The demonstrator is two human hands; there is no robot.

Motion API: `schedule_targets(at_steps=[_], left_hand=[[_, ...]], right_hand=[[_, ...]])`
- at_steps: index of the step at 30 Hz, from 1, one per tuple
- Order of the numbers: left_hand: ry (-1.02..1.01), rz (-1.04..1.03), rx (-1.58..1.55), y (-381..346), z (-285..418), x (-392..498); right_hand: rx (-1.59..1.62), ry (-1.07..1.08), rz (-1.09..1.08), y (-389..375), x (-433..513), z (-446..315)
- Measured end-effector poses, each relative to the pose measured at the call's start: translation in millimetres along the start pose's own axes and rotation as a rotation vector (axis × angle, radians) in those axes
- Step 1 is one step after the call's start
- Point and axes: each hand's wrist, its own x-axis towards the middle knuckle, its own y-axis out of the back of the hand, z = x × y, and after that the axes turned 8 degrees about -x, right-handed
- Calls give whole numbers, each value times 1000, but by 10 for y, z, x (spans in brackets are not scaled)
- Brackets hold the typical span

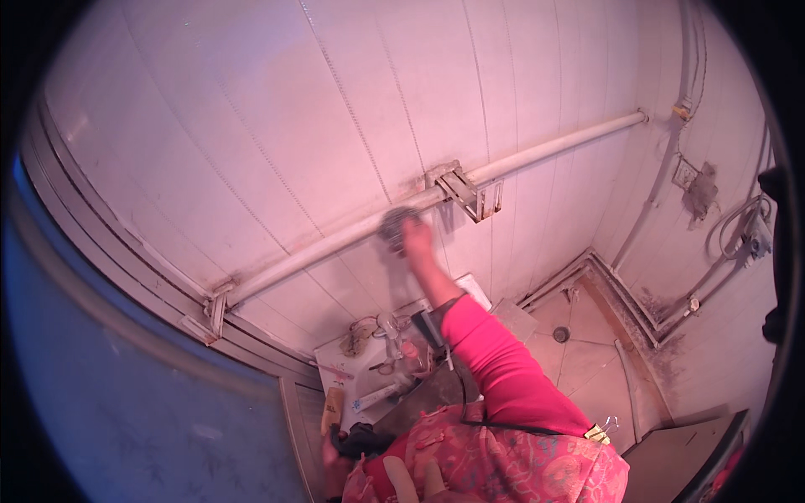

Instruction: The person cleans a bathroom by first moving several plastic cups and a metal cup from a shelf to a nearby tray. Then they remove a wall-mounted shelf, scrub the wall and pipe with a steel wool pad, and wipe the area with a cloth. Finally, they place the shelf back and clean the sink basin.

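My right hand, at the end of a bright pink sleeve, is pressed around a grey scouring pad, blurred, against the white pipe on the panelled wall. A rusty metal bracket sits on the pipe just right of the hand. At the lower left, my left hand is partly cut off from sight, close to my body and beside a dark cloth; it seems to hold the cloth. A tan tube stands near that hand.
Below the pipe, a white shelf bears bottles, a toothpaste tube and other toiletries. A second bracket juts out at the left, by the door frame. A floor drain, wall cables and a socket lie to the right.
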Motion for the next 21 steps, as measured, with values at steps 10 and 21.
schedule_targets(at_steps=[10, 21], left_hand=[[93, -31, -215, 279, -74, 232], [83, -36, -202, -75, -39, 124]], right_hand=[[642, -38, 197, 337, -70, -262], [469, -110, 6, 308, -232, -358]])
